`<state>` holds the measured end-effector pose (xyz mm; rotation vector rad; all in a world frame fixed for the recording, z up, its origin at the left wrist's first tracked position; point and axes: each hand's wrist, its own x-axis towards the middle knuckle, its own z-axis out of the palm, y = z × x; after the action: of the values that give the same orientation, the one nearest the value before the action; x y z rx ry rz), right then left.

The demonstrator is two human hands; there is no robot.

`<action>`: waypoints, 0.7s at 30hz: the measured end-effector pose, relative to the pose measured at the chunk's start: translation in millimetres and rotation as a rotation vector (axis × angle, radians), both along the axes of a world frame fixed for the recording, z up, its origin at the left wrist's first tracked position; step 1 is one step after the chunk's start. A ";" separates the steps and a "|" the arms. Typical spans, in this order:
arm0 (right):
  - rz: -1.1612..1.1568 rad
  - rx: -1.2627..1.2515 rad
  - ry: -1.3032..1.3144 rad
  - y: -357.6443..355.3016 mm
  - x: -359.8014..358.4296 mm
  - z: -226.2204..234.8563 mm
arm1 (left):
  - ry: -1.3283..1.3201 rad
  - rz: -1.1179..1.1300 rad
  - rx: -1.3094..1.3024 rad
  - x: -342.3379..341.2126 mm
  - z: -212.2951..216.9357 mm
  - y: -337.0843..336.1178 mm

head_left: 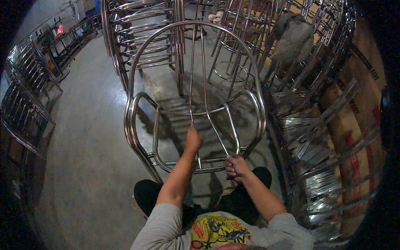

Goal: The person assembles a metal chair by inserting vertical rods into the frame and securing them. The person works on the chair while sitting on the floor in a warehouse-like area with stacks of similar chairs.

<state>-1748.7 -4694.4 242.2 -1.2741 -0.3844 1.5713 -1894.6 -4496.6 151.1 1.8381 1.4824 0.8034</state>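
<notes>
A shiny tubular metal chair frame (131, 79) stands upright before me, with a tall rounded back hoop and curved arm loops on both sides. Two thin metal rods run down from the top of the hoop. My left hand (193, 139) is closed around the left rod (191, 75), whose lower part shows again below the fist, by the seat ring. Further right and lower, my right hand (236, 167) grips the right rod (204, 75) near its lower end, beside the frame's front right corner. That rod bends outward partway down. My fingers hide both rods where I hold them.
Stacked metal frames (143, 31) stand behind the chair frame. At the back right are tall stool-like frames (235, 54) with a grey cloth (293, 39) over them. Bundled metal pieces (321, 183) lie along my right. More frames (29, 89) line the left, across the concrete floor (83, 137).
</notes>
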 end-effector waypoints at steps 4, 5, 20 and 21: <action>0.115 0.008 -0.481 39.8 -8.4 -32.5 | -0.050 -0.033 0.116 4.5 -2.3 1.9; 0.135 0.123 -0.820 54.1 -12.0 -38.6 | -0.111 -0.027 0.163 6.0 -2.9 6.0; 0.239 0.200 -1.217 105.4 -71.6 -39.1 | -0.209 0.132 0.105 11.4 -13.9 12.7; 0.225 0.196 -1.215 105.6 -74.9 -42.3 | -0.206 0.121 0.057 10.1 -21.6 12.8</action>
<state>-1823.6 -4588.8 199.9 -1.9521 -1.4246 0.7103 -1884.5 -4483.8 129.4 1.6619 1.4606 1.0698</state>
